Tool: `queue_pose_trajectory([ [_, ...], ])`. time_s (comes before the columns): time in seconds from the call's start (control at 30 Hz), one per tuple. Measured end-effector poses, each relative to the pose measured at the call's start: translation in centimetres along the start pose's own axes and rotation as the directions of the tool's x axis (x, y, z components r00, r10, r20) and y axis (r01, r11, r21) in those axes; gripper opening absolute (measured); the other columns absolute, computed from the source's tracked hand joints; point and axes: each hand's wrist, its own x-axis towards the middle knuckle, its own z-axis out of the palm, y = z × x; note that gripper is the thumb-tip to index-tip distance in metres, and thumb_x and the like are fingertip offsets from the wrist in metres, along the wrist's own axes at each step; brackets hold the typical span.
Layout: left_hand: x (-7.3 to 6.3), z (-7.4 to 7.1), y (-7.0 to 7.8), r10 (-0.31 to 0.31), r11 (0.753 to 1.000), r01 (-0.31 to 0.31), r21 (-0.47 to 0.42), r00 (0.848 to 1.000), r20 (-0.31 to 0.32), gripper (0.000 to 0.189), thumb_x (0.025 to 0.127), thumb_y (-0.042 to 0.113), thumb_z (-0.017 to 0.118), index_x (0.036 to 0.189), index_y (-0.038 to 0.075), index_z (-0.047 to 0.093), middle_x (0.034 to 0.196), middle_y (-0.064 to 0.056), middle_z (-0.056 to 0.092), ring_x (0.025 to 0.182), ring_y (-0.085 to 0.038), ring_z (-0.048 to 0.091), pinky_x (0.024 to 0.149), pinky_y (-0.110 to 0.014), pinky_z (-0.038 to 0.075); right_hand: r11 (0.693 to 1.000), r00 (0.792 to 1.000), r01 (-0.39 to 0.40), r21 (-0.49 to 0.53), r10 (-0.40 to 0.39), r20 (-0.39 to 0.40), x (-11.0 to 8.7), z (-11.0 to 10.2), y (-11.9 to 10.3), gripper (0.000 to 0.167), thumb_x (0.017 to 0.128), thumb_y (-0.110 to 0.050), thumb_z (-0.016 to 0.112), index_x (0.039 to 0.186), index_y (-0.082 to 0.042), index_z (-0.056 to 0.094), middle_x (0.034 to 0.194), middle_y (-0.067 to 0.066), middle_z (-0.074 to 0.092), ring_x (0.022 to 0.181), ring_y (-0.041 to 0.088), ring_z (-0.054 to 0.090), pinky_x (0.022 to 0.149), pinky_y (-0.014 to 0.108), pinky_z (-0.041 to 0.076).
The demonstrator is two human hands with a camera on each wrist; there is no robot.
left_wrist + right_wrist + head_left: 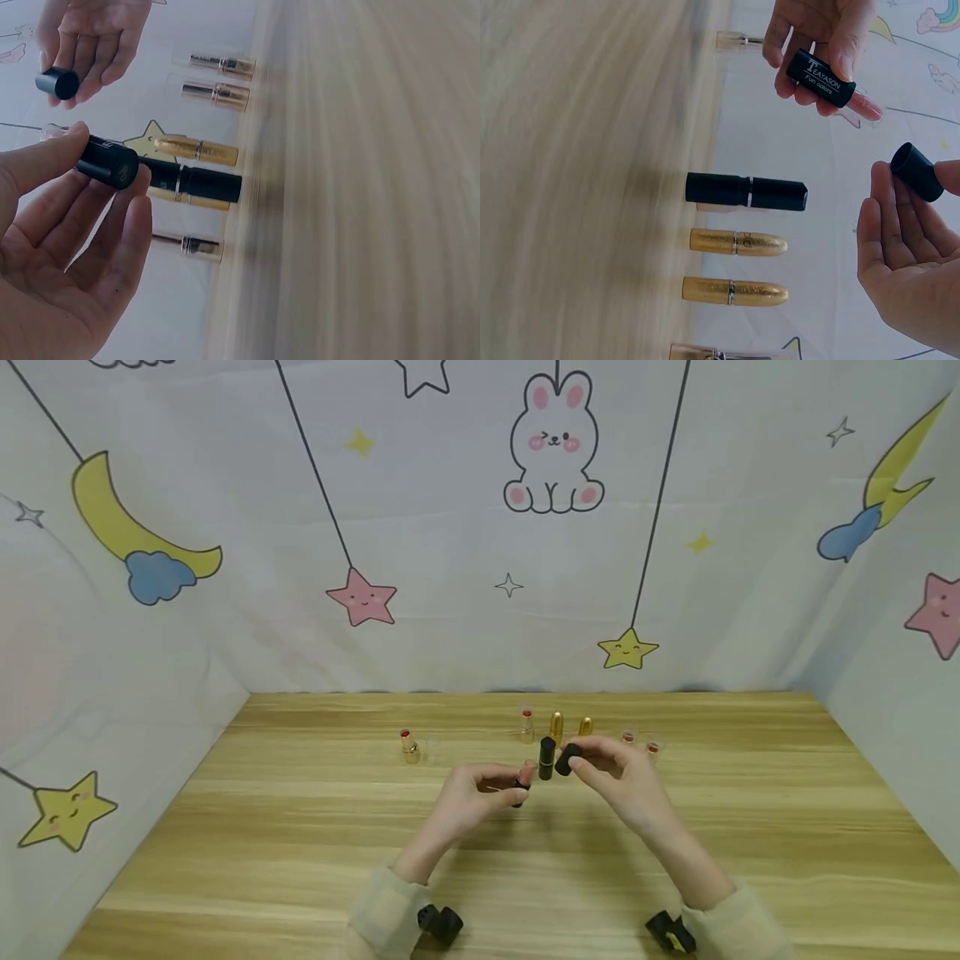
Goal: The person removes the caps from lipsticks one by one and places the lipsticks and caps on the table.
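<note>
My left hand (468, 797) pinches the black base of an uncapped lipstick (823, 79); its pink tip (865, 106) shows in the right wrist view. In my right hand (618, 781) is a hollow black lipstick cap (917, 172), held between thumb and fingers, its mouth facing the lipstick. Cap and lipstick are apart. Just behind the hands a closed black lipstick (547, 758) stands upright on the table. Two gold bullet-shaped lipsticks (739, 242) stand beside it.
On the wooden table (315, 835), a red lipstick (408, 747) stands at the left beside a clear cap (432, 750). Another red lipstick (527, 727) stands behind my hands, and two more (653, 750) to the right. A patterned cloth (450, 652) rises at the back edge.
</note>
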Motion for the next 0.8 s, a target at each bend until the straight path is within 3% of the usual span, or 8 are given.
queue_pose_trajectory([
  [0.17,-0.6,-1.4,-0.7,0.024,0.998,-0.022,0.051,0.999,-0.036,0.028,0.086,0.026,0.072,0.111,0.013,0.073,0.112,-0.007,0.073,0.102,-0.020,0.068,0.084,-0.031,0.055,1.000,1.000,-0.009,-0.009,0.009,0.016,-0.1,1.0,0.0,0.029,0.094,-0.020,0.062,0.119,-0.005,0.064,0.111,0.014,0.068,0.096,0.012,0.065,0.083,0.021,0.052],
  [0.33,-1.7,-3.0,-1.4,0.007,0.997,-0.002,0.074,0.998,-0.067,0.029,0.086,0.024,0.072,0.112,0.012,0.073,0.113,-0.008,0.072,0.104,-0.023,0.066,0.083,-0.031,0.054,1.000,0.997,-0.022,-0.006,0.022,0.079,-0.1,2.3,0.2,0.033,0.094,-0.023,0.062,0.126,-0.012,0.062,0.113,0.011,0.067,0.103,0.023,0.064,0.087,0.027,0.052],
  [0.5,-2.6,-4.7,-2.4,-0.010,0.996,0.019,0.088,0.994,-0.107,0.030,0.084,0.022,0.073,0.112,0.010,0.072,0.112,-0.010,0.072,0.103,-0.023,0.067,0.082,-0.027,0.055,1.000,0.991,0.004,-0.013,-0.002,0.134,0.2,3.9,0.4,0.034,0.094,-0.023,0.061,0.128,-0.016,0.061,0.112,0.009,0.067,0.103,0.022,0.064,0.088,0.028,0.052],
  [0.8,-3.5,-7.5,-3.4,-0.031,0.991,0.055,0.120,0.982,-0.186,0.029,0.084,0.016,0.073,0.111,0.005,0.071,0.109,-0.014,0.072,0.097,-0.021,0.069,0.081,-0.025,0.055,0.999,0.979,-0.016,-0.049,0.026,0.202,1.3,7.0,0.7,0.025,0.091,-0.013,0.065,0.115,-0.009,0.065,0.106,0.009,0.070,0.095,0.018,0.066,0.082,0.023,0.053],
])
